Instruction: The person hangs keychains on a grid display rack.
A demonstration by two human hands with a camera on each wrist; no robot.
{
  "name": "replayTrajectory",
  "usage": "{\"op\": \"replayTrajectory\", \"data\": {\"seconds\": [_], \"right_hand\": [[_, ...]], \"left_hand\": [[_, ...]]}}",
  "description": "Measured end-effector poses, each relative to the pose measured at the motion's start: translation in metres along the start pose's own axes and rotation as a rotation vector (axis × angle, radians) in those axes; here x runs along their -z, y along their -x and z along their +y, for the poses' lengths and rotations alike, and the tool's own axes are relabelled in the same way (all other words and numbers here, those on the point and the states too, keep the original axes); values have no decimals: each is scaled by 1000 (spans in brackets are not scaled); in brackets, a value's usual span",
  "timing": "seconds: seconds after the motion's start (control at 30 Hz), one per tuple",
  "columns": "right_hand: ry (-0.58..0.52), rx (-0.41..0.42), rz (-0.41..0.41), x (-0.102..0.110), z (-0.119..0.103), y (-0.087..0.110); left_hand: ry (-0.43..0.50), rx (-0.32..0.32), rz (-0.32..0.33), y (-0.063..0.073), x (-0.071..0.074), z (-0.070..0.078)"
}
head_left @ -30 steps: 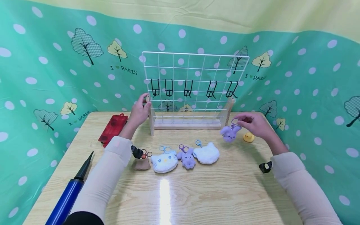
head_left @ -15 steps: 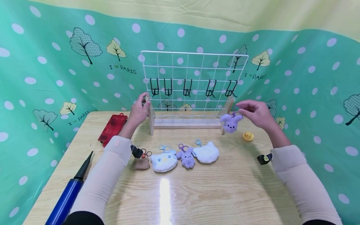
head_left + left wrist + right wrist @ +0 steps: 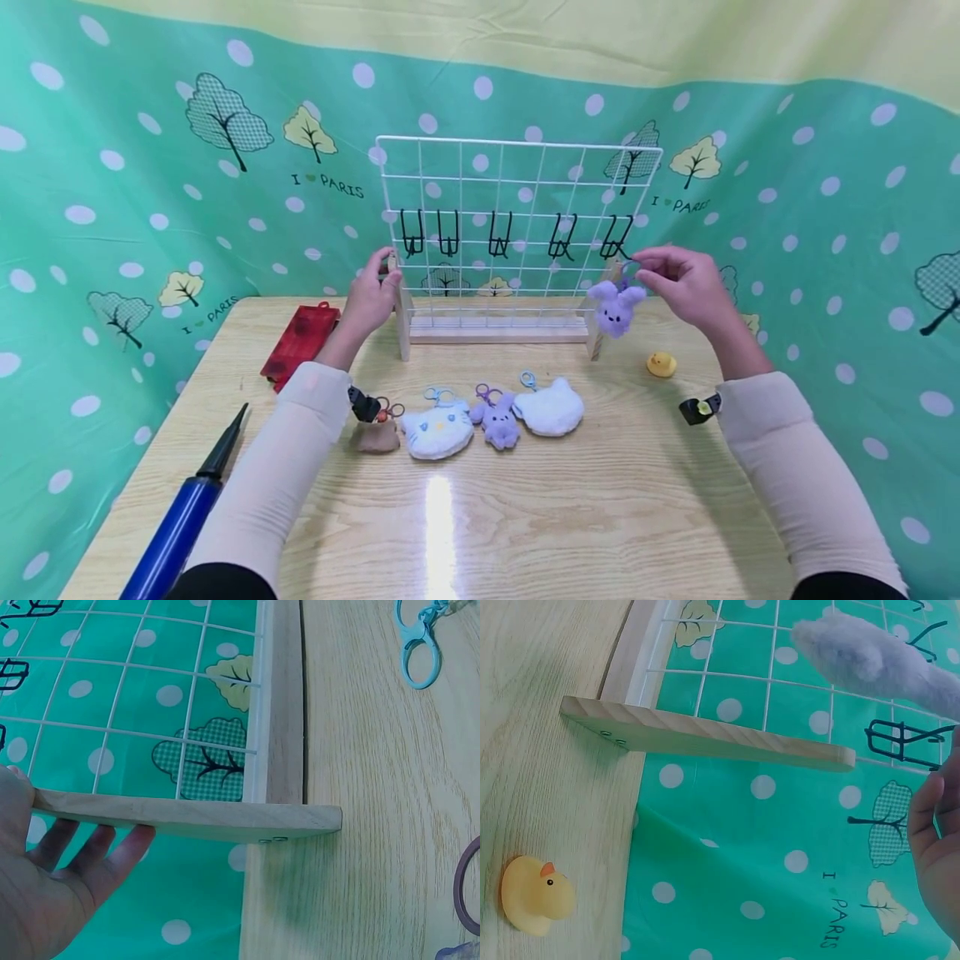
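A white wire grid rack (image 3: 517, 192) stands on wooden legs and carries several black hooks (image 3: 500, 235). My left hand (image 3: 372, 293) grips the rack's left wooden leg (image 3: 225, 817), fingers against its outer face. By its key ring, my right hand (image 3: 684, 283) pinches a purple plush bunny keychain (image 3: 615, 308), which hangs before the right wooden leg (image 3: 720, 737). The ring is at the level just below the rightmost hook (image 3: 617, 237). In the right wrist view the bunny's plush body (image 3: 870, 656) shows, while the pinching fingertips are partly cut off at the edge.
In front of the rack lie a brown pouch-like keychain (image 3: 378, 437), a white cat-face plush (image 3: 438, 432), a second purple bunny (image 3: 498, 423) and another white plush (image 3: 551, 408). A yellow rubber duck (image 3: 661, 364) sits right, a red case (image 3: 302, 340) left, near a blue pump (image 3: 183, 508).
My right hand has risen with the bunny keychain, from low beside the duck up to just under the rightmost hook. The left hand stays on the rack's leg.
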State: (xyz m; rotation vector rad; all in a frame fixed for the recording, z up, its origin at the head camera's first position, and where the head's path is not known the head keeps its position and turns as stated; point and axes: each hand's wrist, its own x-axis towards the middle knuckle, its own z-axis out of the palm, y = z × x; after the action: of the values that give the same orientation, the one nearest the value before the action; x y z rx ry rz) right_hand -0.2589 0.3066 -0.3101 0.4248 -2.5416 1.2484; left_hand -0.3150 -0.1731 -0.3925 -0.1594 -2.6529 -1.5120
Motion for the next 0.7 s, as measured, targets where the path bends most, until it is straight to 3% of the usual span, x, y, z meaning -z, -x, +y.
{"op": "replayTrajectory", "data": {"seconds": [0.4, 0.7], "right_hand": [[23, -43, 34, -6, 8, -7], [55, -68, 15, -6, 14, -4]], "left_hand": [[-12, -13, 11, -2, -1, -1], [-12, -15, 16, -1, 0, -2]]}}
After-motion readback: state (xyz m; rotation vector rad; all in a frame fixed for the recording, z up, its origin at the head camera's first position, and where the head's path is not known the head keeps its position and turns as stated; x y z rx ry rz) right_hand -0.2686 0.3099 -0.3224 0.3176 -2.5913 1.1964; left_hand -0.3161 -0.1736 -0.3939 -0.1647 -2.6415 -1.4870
